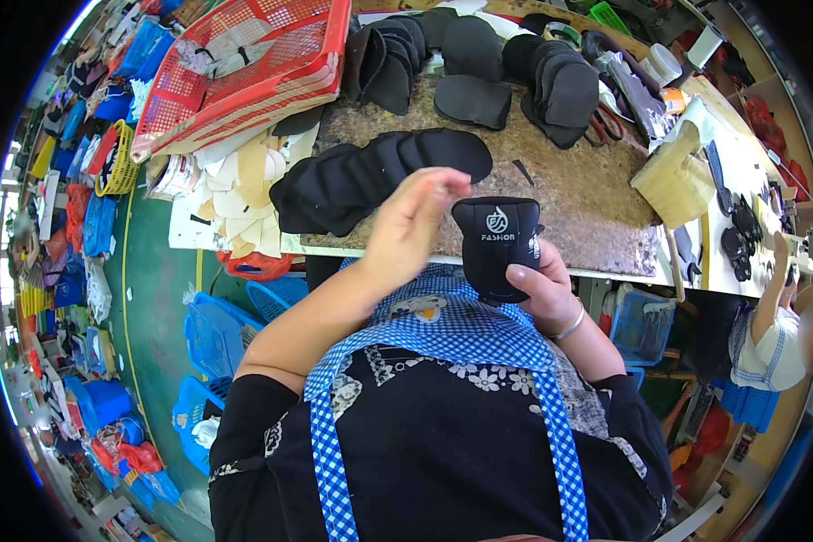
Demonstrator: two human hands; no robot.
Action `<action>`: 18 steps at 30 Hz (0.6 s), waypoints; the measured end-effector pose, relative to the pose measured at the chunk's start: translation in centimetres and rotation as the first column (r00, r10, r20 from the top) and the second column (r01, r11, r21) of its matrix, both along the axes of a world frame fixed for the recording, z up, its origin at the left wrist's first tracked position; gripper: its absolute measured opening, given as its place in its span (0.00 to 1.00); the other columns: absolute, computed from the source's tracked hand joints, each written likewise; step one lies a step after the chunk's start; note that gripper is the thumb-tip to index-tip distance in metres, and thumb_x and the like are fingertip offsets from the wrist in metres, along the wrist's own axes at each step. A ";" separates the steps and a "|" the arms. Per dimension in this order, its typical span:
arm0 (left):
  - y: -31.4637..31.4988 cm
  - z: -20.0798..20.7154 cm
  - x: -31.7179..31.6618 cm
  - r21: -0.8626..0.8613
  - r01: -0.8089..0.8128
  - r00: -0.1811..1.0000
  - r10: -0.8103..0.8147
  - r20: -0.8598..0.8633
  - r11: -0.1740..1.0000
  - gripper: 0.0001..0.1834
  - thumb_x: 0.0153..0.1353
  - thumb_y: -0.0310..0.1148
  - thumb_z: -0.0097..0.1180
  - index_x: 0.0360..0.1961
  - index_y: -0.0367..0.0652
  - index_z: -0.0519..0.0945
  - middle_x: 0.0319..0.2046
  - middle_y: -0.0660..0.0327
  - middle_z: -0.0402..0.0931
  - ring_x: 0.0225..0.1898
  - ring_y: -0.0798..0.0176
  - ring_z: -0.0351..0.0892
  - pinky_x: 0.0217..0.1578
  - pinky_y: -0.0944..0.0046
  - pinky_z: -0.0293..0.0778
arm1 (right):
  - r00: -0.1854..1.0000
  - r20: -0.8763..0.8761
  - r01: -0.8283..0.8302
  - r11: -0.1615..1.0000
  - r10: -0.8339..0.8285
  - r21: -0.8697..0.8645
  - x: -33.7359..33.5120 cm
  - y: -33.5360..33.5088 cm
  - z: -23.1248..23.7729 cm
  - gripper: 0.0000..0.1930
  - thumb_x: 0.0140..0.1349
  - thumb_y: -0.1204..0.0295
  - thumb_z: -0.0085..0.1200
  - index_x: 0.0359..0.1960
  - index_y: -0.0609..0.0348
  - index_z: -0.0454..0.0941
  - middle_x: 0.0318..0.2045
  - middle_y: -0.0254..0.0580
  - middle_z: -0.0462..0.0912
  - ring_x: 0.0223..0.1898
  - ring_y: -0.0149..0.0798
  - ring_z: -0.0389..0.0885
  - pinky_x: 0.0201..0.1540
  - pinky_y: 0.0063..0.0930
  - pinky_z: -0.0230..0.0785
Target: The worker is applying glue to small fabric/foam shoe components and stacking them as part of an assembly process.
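My right hand (549, 287) grips a black padded shoe piece (492, 237), thumb across its front and fingers behind. The piece stands upright and bent near the table's front edge, its white printed mark facing up. To its left, my left hand (405, 226) hovers with fingers stretched to the right, slightly blurred and holding nothing visible. Behind that hand, an overlapping row of black padded pieces (334, 185) lies on the worn brown board (569, 203). The hand hides part of the row.
Stacks of black pieces (560, 86) stand along the back. A red plastic basket (271, 86) is at the back left, above cream cut-outs (239, 194). Scissors (608, 124) and a wooden block (673, 181) are to the right. Another person (772, 339) stands at far right.
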State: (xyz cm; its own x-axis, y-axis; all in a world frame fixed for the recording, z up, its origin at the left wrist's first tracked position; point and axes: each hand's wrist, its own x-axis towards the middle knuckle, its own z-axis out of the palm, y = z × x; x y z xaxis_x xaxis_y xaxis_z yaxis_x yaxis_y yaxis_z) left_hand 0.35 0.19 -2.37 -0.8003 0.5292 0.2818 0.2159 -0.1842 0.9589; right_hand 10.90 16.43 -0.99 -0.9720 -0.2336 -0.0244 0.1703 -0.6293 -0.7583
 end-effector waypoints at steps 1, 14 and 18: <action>-0.4 0.5 0.0 -0.003 0.009 1.000 -0.009 0.003 1.000 0.13 0.59 0.29 0.48 0.45 0.38 0.70 0.38 0.58 0.73 0.42 0.67 0.72 0.45 0.67 0.67 | 0.999 -0.052 0.022 0.991 -0.015 0.132 0.1 0.1 -0.1 0.16 0.58 0.76 0.46 0.48 0.68 0.69 0.42 0.41 0.76 0.43 0.31 0.74 0.49 0.25 0.65; -2.0 2.6 1.0 -0.095 0.031 0.993 -0.042 -0.114 0.995 0.19 0.40 0.25 0.67 0.37 0.38 0.77 0.31 0.59 0.78 0.33 0.67 0.78 0.35 0.71 0.71 | 0.783 -0.530 0.622 0.423 -0.324 0.659 -1.1 1.6 0.9 0.06 0.52 0.77 0.57 0.29 0.64 0.72 0.31 0.36 0.74 0.31 0.27 0.71 0.34 0.18 0.64; -1.5 3.0 1.8 -0.043 0.062 0.990 -0.056 0.132 0.997 0.17 0.41 0.25 0.67 0.35 0.39 0.78 0.28 0.61 0.78 0.29 0.71 0.77 0.31 0.74 0.71 | 0.913 -0.382 0.346 0.768 -0.143 0.539 -1.7 0.8 1.4 0.10 0.52 0.77 0.57 0.36 0.67 0.76 0.37 0.39 0.75 0.37 0.29 0.73 0.41 0.20 0.65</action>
State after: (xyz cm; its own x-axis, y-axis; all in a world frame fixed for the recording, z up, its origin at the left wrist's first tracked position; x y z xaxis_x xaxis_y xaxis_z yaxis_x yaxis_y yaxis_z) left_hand 2.16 -1.29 0.61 -0.7957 0.5865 0.1511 0.0786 -0.1473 0.9860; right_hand 9.16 17.22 0.37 -0.9734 -0.0248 0.2276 -0.2267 -0.0345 -0.9734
